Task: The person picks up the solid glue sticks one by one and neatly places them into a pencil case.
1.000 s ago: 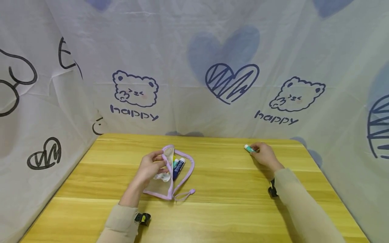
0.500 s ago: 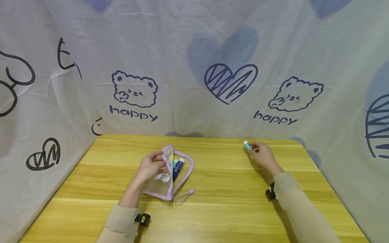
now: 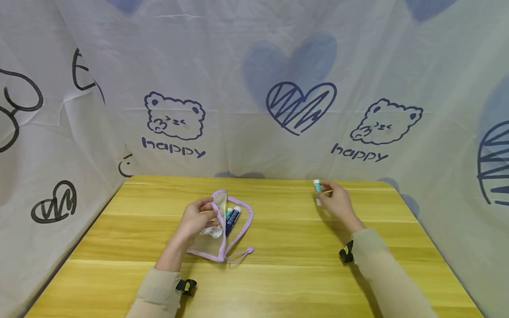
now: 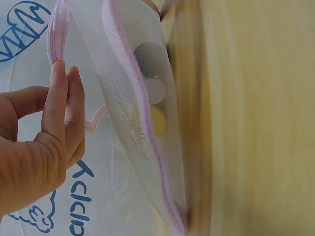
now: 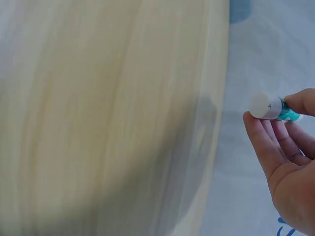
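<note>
A mesh zip pouch (image 3: 204, 253) with lilac trim lies gaping on the table, left of centre. My left hand (image 3: 195, 218) pinches its upper edge; in the left wrist view the fingertips meet the lilac trim (image 4: 59, 34). Inside the pouch show a navy tube (image 3: 233, 219) with a white end, a teal tube (image 3: 229, 213), a bit of yellow and a white item (image 3: 213, 231). Over the table's far right part, my right hand (image 3: 339, 204) holds a small teal-and-white stick tube (image 3: 317, 186) upright between thumb and fingers. The right wrist view shows its round white end (image 5: 261, 105).
A lilac pull loop (image 3: 240, 256) trails from the pouch's front corner onto the wooden table (image 3: 286, 282). Behind the table's back edge hangs a pale printed cloth (image 3: 238, 132), and another stretch of cloth (image 3: 91, 145) runs along the left side.
My right hand has moved slightly left and toward the back edge, turning the teal-and-white stick tube from slanted to upright. My left hand and the pouch have stayed in place.
</note>
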The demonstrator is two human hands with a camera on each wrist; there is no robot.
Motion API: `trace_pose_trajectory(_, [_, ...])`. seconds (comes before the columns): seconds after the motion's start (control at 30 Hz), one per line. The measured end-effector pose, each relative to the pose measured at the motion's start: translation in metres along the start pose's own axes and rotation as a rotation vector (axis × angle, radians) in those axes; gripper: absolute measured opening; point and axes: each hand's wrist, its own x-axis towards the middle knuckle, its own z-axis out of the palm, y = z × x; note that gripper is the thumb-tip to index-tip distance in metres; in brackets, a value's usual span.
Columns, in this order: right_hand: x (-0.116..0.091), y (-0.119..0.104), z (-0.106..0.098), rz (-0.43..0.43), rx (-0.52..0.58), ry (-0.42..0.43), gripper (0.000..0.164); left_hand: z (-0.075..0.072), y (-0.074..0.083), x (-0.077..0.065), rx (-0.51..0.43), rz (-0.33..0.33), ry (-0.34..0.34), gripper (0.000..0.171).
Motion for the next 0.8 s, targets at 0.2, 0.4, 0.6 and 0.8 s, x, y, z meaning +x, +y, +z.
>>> trace_pose_trajectory(0.2, [-0.003, -0.012, 0.007, 0.005, 0.07, 0.001, 0.042, 0.0, 0.0, 0.001, 0.004, 0.001, -0.002, 0.058])
trace_pose_trajectory(0.4, [-0.006, -0.024, 0.016, -0.011, 0.109, 0.013, 0.041, 0.001, -0.001, 0.001, 0.001, 0.011, -0.003, 0.058])
trace_pose_trajectory(0.6, [-0.011, -0.036, 0.025, -0.019, 0.144, -0.005, 0.042, 0.001, -0.001, 0.001, 0.001, 0.012, 0.0, 0.057])
trace_pose_trajectory(0.8, [-0.016, -0.046, 0.034, -0.015, 0.181, -0.026, 0.045, 0.001, -0.002, 0.0, 0.001, 0.013, -0.001, 0.058])
